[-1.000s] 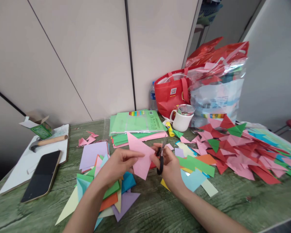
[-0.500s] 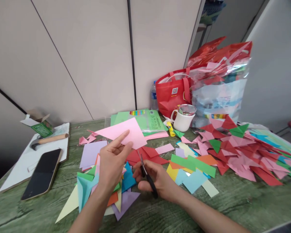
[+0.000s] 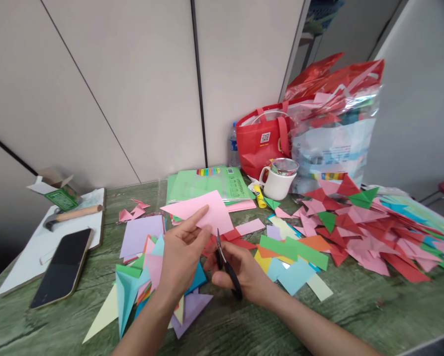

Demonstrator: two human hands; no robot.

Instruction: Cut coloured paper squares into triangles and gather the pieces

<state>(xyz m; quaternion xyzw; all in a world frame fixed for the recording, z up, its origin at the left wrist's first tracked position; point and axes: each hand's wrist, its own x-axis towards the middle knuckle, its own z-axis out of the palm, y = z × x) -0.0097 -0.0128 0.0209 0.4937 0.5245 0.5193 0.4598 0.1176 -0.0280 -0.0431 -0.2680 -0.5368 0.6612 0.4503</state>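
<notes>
A pink folded sheet of paper [image 3: 210, 212] with a pointed left end is pinched between the thumb and fingers of my left hand [image 3: 187, 244], above the table. My right hand [image 3: 240, 269] is wrapped round black-handled scissors [image 3: 228, 269]. Their blades point up toward the lower right edge of the pink paper; whether they touch it I cannot tell. Red paper [image 3: 246, 242] lies behind the scissors, partly hidden. Under my left forearm is a heap of folded coloured papers [image 3: 127, 291].
Red and pink folded pieces [image 3: 359, 227] pile up at right, with coloured strips [image 3: 294, 277] nearer. A white mug [image 3: 277, 183], glue stick [image 3: 259, 196], red bag [image 3: 261, 148] and green paper pack [image 3: 207, 185] stand or lie behind. A phone [image 3: 62, 267] and hammer [image 3: 73, 215] lie left.
My left hand has brought the pink paper right and slightly down, closer to the scissors. My right hand has stayed nearly in place, with the scissors still in it.
</notes>
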